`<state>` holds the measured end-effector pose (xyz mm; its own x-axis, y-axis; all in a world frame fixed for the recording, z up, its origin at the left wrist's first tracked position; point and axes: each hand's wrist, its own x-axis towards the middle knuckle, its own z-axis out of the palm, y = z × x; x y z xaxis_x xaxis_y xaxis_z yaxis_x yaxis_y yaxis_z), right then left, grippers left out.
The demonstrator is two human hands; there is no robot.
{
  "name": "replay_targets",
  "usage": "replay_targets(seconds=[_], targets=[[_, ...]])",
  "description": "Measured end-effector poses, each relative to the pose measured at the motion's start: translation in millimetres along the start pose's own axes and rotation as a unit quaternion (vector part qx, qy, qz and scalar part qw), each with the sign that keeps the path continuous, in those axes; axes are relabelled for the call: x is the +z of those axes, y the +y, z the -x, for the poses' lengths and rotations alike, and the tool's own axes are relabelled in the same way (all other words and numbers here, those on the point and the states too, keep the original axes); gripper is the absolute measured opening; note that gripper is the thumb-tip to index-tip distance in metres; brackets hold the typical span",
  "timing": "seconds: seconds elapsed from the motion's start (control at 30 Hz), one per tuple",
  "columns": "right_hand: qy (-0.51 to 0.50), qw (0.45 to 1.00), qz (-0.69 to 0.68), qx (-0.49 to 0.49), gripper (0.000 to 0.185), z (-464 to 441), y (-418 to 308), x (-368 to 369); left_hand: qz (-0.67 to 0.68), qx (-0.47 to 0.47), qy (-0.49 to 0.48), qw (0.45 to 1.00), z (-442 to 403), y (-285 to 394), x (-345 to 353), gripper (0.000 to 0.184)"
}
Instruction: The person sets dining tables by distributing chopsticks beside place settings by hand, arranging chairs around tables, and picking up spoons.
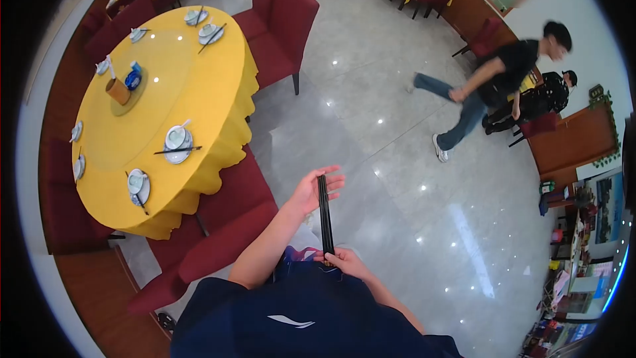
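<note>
The chopsticks are too bunched to count, a slim, dark, straight bundle before the body; the right hand, fingers pinching, partly hides their lower end. The left hand's fingers splay behind the top (a round, yellow-clothed tabletop stands left).

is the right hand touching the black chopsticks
Touching. The head view shows it: the right hand grips the black chopsticks at the end nearer the body, thumb against them.
</note>
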<state>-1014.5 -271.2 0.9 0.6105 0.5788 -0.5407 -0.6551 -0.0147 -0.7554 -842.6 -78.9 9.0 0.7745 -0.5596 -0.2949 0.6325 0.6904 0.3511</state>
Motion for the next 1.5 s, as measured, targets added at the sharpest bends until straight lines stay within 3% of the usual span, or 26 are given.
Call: replay_targets(seconds=[0.3,0.53,0.7,0.77,0.87,1.0,1.17,1.3,1.33,1.4,1.5], targets=[[-0.149,0.988,0.023,0.038,0.031,-112.4,-127.2,-131.4,0.052,0.099,0.053,0.992,-136.2,87.2,-3.1,0.047],[-0.18,0.979,0.089,0.016,0.026,-215.1,-244.7,-280.3,0.073,0.147,0.057,0.985,-306.9,160.7,0.0,0.045],[-0.192,0.98,0.061,-0.009,0.025,-270.3,-344.8,-352.4,0.065,0.201,0.076,0.974,-403.9,227.4,67.3,0.044],[-0.203,0.978,0.043,-0.002,0.025,-294.0,-373.5,-377.5,-0.078,0.194,0.174,0.962,-438.0,239.2,91.7,0.045],[-0.212,0.977,0.033,0.019,0.026,-317.8,-410.6,-411.1,-0.118,0.186,0.194,0.956,-483.8,253.7,104.3,0.046],[-0.224,0.974,-0.002,0.033,0.028,-384.2,-457.0,-456.4,-0.124,0.195,0.211,0.95,-557.9,296.7,82.0,0.046],[-0.194,0.978,0.02,0.067,0.028,-483.5,-533.8,-524.3,-0.062,0.158,0.163,0.972,-650.5,328.6,50.0,0.045],[-0.16,0.984,0.042,0.062,0.026,-553.7,-641.2,-548.5,-0.093,0.121,0.15,0.977,-708.3,438.3,80.2,0.04],[-0.154,0.987,0.037,0.036,0.026,-573.5,-666.3,-551.6,-0.085,0.129,0.161,0.975,-724.1,466.3,82.4,0.04],[-0.139,0.989,0.046,0.028,0.025,-609.1,-715.5,-558.8,-0.142,0.164,0.085,0.973,-759.4,515.2,83.9,0.039],[-0.114,0.992,0.018,0.044,0.03,-657.3,-765.5,-566.5,-0.096,0.215,0.097,0.967,-801.7,568.6,73.3,0.037]])
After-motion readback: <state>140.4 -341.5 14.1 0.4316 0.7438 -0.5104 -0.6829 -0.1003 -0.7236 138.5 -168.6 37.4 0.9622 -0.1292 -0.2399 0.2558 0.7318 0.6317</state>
